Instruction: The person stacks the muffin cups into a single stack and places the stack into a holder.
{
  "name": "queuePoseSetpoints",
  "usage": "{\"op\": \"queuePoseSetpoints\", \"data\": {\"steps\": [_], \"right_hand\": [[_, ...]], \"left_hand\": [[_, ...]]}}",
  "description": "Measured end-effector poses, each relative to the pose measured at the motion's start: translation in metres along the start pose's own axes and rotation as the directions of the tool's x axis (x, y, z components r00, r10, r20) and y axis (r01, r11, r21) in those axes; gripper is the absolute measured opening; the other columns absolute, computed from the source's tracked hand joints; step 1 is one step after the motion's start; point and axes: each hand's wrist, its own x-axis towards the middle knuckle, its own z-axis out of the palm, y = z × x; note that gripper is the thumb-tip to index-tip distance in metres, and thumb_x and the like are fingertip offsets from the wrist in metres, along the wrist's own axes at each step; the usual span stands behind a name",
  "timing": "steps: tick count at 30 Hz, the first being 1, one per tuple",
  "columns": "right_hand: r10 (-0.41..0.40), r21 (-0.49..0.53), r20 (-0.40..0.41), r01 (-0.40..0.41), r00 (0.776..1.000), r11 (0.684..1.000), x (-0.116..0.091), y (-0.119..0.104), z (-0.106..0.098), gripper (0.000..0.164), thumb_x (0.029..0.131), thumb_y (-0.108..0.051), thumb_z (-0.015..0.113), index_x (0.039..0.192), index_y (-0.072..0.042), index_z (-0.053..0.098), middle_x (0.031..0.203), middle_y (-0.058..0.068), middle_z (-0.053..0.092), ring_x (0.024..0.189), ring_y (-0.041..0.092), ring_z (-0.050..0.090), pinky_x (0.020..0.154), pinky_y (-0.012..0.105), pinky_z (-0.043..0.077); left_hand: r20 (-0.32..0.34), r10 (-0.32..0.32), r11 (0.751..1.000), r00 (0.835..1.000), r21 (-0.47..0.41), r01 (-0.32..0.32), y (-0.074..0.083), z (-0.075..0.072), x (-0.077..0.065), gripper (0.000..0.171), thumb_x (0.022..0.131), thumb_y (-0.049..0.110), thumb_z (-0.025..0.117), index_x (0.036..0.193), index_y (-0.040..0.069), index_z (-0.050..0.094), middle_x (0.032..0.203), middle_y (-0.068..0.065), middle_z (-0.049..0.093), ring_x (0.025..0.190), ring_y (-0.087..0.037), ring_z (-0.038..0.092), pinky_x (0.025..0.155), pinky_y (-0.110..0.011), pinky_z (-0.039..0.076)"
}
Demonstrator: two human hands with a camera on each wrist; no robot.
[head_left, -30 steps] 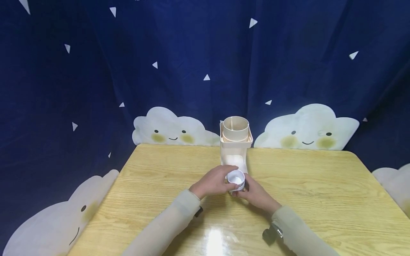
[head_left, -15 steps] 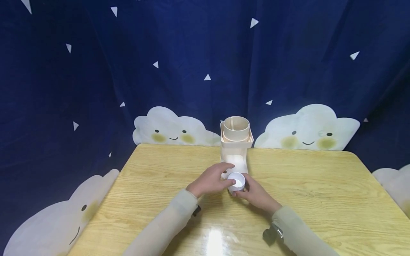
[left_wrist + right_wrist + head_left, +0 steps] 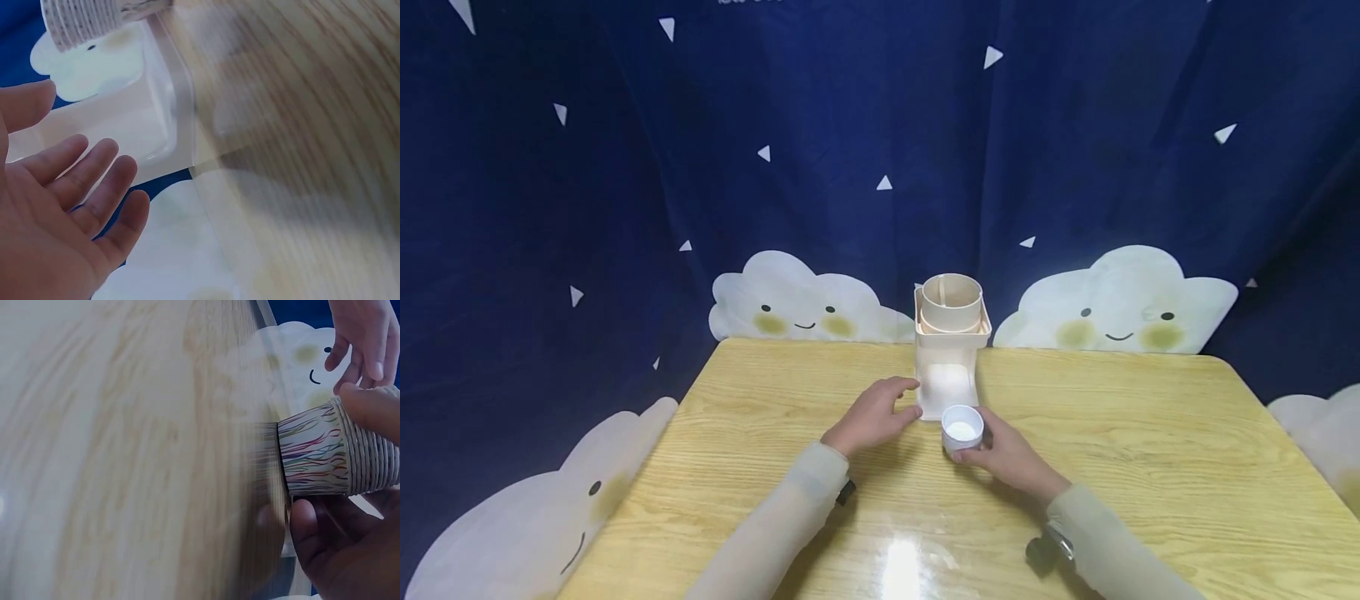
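A short stack of nested paper cups [image 3: 962, 432], white inside with rolled rims, stands upright on the wooden table. Coloured wavy lines mark the outer wall of its lowest cup [image 3: 314, 451] in the right wrist view. My right hand [image 3: 1013, 457] grips the stack from the right, thumb on the near side and fingers around the far side. To the left, my left hand [image 3: 872, 417] holds nothing; its fingers are spread and loosely bent in the left wrist view. Just behind the cups stands a beige plastic cup dispenser [image 3: 947, 367], its round tube open at the top.
The wooden table [image 3: 1150, 467] extends to both sides and toward me. Behind it hangs a dark blue curtain [image 3: 850, 125] with white triangles and smiling clouds. A bright light reflection lies near the front of the table.
My left hand has come off the cup stack and moved left. My right hand has shifted the stack slightly right, so the dispenser's base shows more fully.
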Motion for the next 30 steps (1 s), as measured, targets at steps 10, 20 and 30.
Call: {"op": "queuePoseSetpoints", "data": {"steps": [10,20,30], "right_hand": [[0.006,-0.015,-0.011,-0.006,1.0,1.0,-0.007,0.006,-0.007,0.073,0.079,-0.026,0.083,0.138,-0.005,0.048,0.133,0.015,0.061,0.131,0.039,0.052,0.113,0.063,0.033],[0.001,-0.031,-0.024,-0.001,1.0,1.0,-0.011,0.011,-0.015,0.073,0.079,-0.03,0.083,0.136,-0.003,0.047,0.129,0.014,0.063,0.126,0.036,0.056,0.11,0.06,0.037],[0.028,-0.035,-0.053,-0.029,0.998,0.999,-0.016,0.016,-0.027,0.073,0.078,-0.03,0.083,0.136,-0.003,0.048,0.127,0.014,0.064,0.124,0.035,0.057,0.11,0.06,0.037]], "left_hand": [[0.077,-0.013,0.989,0.997,0.147,0.001,-0.007,0.015,0.005,0.053,0.096,0.031,0.063,0.141,0.007,0.052,0.144,-0.011,0.057,0.135,-0.029,0.052,0.115,-0.043,0.04],[0.101,0.083,0.961,0.991,0.256,-0.106,0.006,0.029,0.021,0.047,0.096,0.031,0.059,0.138,0.011,0.057,0.148,-0.007,0.053,0.138,-0.026,0.05,0.116,-0.038,0.038],[0.238,0.086,0.944,0.968,0.291,-0.155,0.01,0.039,0.032,0.028,0.096,0.028,0.06,0.115,0.009,0.065,0.154,-0.009,0.046,0.143,-0.025,0.044,0.119,-0.034,0.035]]}}
